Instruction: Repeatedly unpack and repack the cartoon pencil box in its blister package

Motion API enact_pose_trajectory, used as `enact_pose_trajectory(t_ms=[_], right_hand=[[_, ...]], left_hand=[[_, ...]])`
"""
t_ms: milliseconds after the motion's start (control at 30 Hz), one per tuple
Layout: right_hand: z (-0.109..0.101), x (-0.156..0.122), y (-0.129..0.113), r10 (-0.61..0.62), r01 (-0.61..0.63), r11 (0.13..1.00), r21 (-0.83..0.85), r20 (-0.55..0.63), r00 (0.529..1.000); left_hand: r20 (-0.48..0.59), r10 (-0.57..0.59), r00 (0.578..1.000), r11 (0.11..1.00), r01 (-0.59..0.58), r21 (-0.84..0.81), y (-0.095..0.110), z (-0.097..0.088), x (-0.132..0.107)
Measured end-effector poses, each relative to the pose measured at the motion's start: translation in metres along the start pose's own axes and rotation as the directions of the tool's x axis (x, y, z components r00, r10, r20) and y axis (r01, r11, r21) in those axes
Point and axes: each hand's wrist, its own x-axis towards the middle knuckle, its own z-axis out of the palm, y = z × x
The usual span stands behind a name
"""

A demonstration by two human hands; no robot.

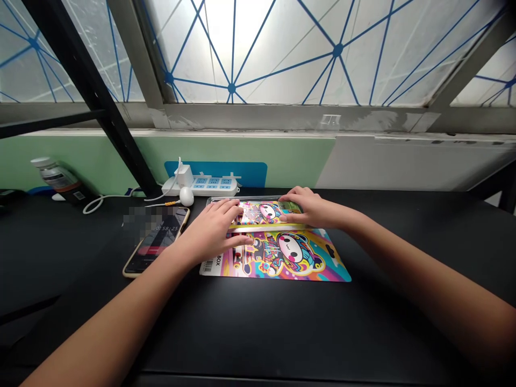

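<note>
Left hand [213,234] and right hand [312,208], grips open, rest flat on glossy card [290,258] and clear plastic [245,199].

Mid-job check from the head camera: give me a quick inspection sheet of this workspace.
surface: matte black tabletop
job's things: rainbow cartoon-printed card with barcode lying flat; clear plastic sleeve with similar print just beyond it
grips: left hand flat across both, fingers spread; right hand resting on the sleeve's right end
clutter: gold-edged smartphone, screen lit; plastic bottle lying tilted
cables: white charger on white power strip with blue sockets; thin white cable looping left
surroundings: pale green wall panel; window with blue lines
</note>
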Motion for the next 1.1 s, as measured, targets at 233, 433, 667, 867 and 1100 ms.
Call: enact_pose_trajectory(t_ms=[233,433,667,867,1100], right_hand=[[0.002,0.000,-0.003,-0.003,0.001,1.000,-0.025,-0.073,0.997],[0.003,-0.005,-0.007,-0.046,0.033,0.997,-0.068,-0.195,0.980],[0.009,-0.023,-0.018,-0.122,0.081,0.988,-0.131,-0.342,0.932],[0.005,-0.033,-0.032,-0.208,0.139,0.971,-0.192,-0.409,0.888],[-0.005,-0.105,-0.062,-0.403,0.208,0.903,-0.377,-0.567,0.719]], left_hand=[[-0.098,-0.080,0.992,0.996,0.075,-0.054,0.002,0.001,0.004],[-0.236,-0.105,0.966,0.994,0.093,-0.061,-0.003,-0.010,0.002],[-0.241,-0.153,0.958,0.988,0.146,-0.049,-0.008,-0.019,-0.002],[-0.321,-0.087,0.943,0.994,0.063,-0.084,-0.008,-0.021,-0.001],[-0.519,0.152,0.841,0.988,-0.118,0.099,0.037,-0.052,-0.039]])
